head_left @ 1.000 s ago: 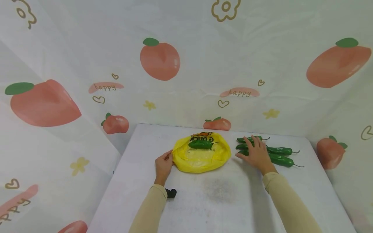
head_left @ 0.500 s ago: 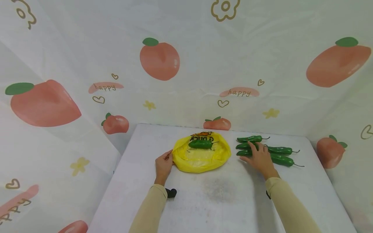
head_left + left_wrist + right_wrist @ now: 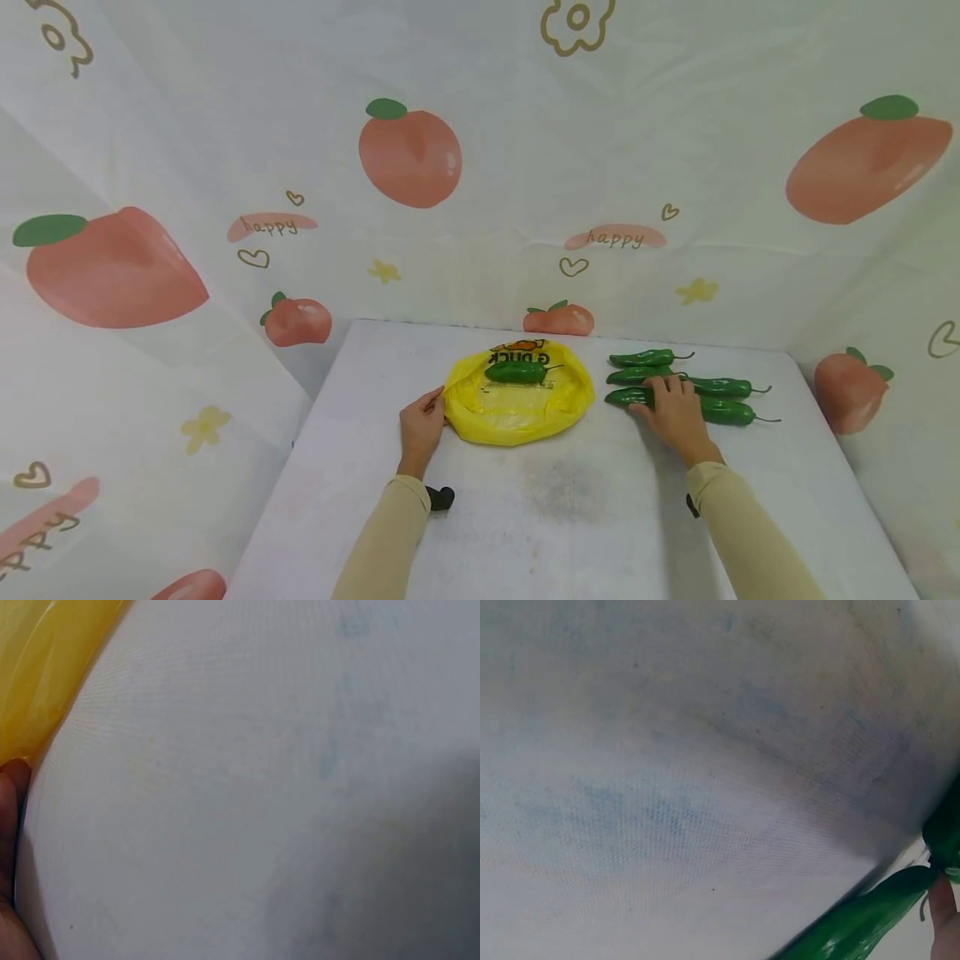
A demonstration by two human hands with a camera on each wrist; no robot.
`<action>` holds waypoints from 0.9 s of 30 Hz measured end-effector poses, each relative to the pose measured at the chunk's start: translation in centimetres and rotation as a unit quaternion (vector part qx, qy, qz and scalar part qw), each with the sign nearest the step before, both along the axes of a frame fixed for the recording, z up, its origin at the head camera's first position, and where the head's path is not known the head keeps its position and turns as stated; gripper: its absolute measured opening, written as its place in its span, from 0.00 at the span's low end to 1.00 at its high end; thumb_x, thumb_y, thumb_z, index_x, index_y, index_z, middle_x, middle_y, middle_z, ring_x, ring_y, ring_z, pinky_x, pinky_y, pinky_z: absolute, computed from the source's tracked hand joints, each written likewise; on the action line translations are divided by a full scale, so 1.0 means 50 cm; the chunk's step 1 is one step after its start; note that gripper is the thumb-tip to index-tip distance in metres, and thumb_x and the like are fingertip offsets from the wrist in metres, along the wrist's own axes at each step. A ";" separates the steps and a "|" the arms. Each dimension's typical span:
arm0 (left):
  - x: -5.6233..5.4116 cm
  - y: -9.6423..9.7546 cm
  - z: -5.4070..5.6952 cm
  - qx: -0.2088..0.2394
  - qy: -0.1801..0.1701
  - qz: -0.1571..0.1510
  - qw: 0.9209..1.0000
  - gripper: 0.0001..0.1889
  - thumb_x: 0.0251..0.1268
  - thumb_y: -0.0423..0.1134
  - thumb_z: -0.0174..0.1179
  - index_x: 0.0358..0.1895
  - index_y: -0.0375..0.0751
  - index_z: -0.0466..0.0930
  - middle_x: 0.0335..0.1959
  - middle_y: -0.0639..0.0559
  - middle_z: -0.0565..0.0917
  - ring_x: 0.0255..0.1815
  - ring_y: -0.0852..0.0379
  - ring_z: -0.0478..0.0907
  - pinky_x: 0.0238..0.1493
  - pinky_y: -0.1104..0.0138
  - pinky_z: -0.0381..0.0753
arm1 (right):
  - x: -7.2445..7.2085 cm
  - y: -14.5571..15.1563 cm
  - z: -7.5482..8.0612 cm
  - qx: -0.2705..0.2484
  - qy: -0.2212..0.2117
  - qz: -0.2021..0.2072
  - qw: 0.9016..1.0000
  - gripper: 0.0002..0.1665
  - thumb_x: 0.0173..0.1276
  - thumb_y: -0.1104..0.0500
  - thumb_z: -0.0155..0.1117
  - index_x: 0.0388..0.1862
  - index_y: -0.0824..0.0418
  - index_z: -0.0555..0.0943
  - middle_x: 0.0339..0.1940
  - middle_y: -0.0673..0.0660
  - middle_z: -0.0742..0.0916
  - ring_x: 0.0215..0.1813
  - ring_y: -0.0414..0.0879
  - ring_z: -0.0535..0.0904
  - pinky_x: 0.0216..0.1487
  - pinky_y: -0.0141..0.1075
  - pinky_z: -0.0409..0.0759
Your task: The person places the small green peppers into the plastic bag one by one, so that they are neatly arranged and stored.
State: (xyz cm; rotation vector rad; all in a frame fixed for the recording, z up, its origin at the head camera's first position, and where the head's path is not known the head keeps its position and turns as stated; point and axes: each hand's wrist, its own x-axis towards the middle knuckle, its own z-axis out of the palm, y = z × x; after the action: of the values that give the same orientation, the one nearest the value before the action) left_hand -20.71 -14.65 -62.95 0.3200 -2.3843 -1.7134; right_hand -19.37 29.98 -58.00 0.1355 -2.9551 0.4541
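Observation:
My left hand (image 3: 422, 427) pinches the left rim of a yellow plastic bag (image 3: 517, 429). A fingertip and the bag's edge (image 3: 45, 675) show in the left wrist view. The bag stands wide-mouthed, with one green chili pepper (image 3: 513, 372) lying inside. My right hand (image 3: 678, 421) grips a green chili pepper (image 3: 622, 397) in the nearest row, thumb on the near side and fingers over the top. Past the hand, more green pepper (image 3: 727, 412) with a stem shows. Two pepper parts meet at a finger (image 3: 943, 904) in the right wrist view.
Behind the right hand lie more green chili peppers: a middle row (image 3: 720, 387) and a shorter one (image 3: 641, 358) at the back. All rest on a white table (image 3: 525, 533). A fruit-patterned cloth (image 3: 480, 250) rises behind the table and at its sides.
My right hand has come back toward me from above the rear peppers and closed over the nearest row. The left hand and the bag have stayed put.

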 end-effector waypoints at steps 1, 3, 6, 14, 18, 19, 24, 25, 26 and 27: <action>0.000 0.000 -0.001 -0.001 0.002 0.000 1.000 0.14 0.74 0.39 0.59 0.57 0.45 0.87 0.47 0.44 0.91 0.37 0.57 0.87 0.33 0.76 0.85 | 0.001 0.001 0.000 -0.001 -0.001 0.001 1.000 0.32 0.67 0.47 0.72 0.59 0.68 0.75 0.55 0.77 0.77 0.55 0.74 0.70 0.52 0.66 0.71; -0.002 -0.001 -0.004 -0.003 0.005 0.001 1.000 0.14 0.74 0.39 0.59 0.57 0.45 0.88 0.47 0.44 0.91 0.37 0.57 0.87 0.34 0.77 0.85 | 0.001 0.003 0.000 -0.002 -0.007 0.001 1.000 0.33 0.66 0.47 0.72 0.60 0.67 0.77 0.55 0.75 0.77 0.56 0.73 0.69 0.54 0.65 0.71; -0.004 -0.001 -0.006 -0.005 0.009 0.000 1.000 0.14 0.74 0.39 0.59 0.57 0.46 0.88 0.47 0.45 0.91 0.37 0.57 0.87 0.33 0.77 0.84 | 0.001 0.006 -0.002 -0.007 -0.013 0.001 1.000 0.33 0.65 0.47 0.72 0.62 0.65 0.79 0.55 0.73 0.77 0.55 0.72 0.69 0.54 0.65 0.70; -0.003 0.000 -0.006 -0.008 0.010 -0.003 1.000 0.15 0.73 0.39 0.59 0.57 0.45 0.88 0.47 0.44 0.91 0.35 0.58 0.86 0.32 0.76 0.84 | 0.000 0.010 -0.007 -0.046 -0.030 -0.001 0.999 0.33 0.64 0.48 0.73 0.63 0.64 0.79 0.59 0.74 0.76 0.56 0.73 0.69 0.57 0.67 0.68; -0.002 0.000 -0.003 -0.012 0.002 -0.001 1.000 0.15 0.74 0.40 0.59 0.57 0.46 0.88 0.46 0.45 0.91 0.35 0.58 0.86 0.33 0.76 0.84 | -0.001 0.010 -0.006 -0.047 -0.039 0.004 0.998 0.34 0.66 0.48 0.72 0.65 0.65 0.78 0.61 0.75 0.79 0.60 0.75 0.71 0.63 0.68 0.68; -0.001 0.000 -0.003 -0.012 0.000 0.000 1.000 0.14 0.74 0.40 0.59 0.57 0.46 0.88 0.47 0.46 0.91 0.35 0.58 0.86 0.33 0.77 0.84 | -0.001 0.011 -0.006 -0.046 -0.042 0.005 0.998 0.34 0.66 0.48 0.72 0.65 0.64 0.78 0.62 0.75 0.80 0.60 0.75 0.70 0.64 0.68 0.67; -0.001 0.001 0.001 -0.007 0.000 0.001 1.000 0.14 0.73 0.39 0.59 0.56 0.45 0.88 0.46 0.45 0.91 0.35 0.59 0.86 0.32 0.76 0.84 | 0.001 0.009 -0.003 -0.043 -0.062 0.003 0.997 0.34 0.67 0.47 0.70 0.68 0.62 0.77 0.63 0.74 0.79 0.61 0.75 0.69 0.64 0.69 0.66; -0.001 0.001 0.001 -0.006 0.001 0.001 1.000 0.14 0.73 0.39 0.59 0.56 0.45 0.88 0.45 0.44 0.91 0.35 0.59 0.86 0.32 0.76 0.84 | 0.002 0.009 -0.002 -0.044 -0.064 0.003 0.997 0.34 0.68 0.47 0.70 0.68 0.61 0.77 0.63 0.74 0.79 0.62 0.75 0.68 0.64 0.69 0.66; -0.002 0.001 0.001 -0.003 0.001 0.001 1.000 0.14 0.73 0.39 0.59 0.56 0.45 0.88 0.45 0.44 0.91 0.35 0.59 0.86 0.31 0.75 0.85 | 0.002 0.007 -0.002 -0.046 -0.066 0.003 0.997 0.34 0.68 0.47 0.70 0.68 0.61 0.76 0.63 0.74 0.78 0.62 0.75 0.68 0.64 0.69 0.66; -0.002 0.001 0.002 -0.001 0.001 0.002 1.000 0.14 0.73 0.39 0.59 0.56 0.45 0.88 0.45 0.44 0.91 0.34 0.59 0.86 0.31 0.75 0.85 | 0.002 0.006 -0.001 -0.047 -0.067 0.002 0.997 0.34 0.68 0.47 0.69 0.69 0.61 0.76 0.63 0.74 0.78 0.62 0.75 0.68 0.64 0.69 0.65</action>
State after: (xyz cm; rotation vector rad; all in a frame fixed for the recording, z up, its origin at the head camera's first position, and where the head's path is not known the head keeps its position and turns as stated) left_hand -20.81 -14.60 -62.87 0.3234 -2.3825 -1.7087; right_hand -19.27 30.27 -58.03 0.1054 -3.0567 0.6257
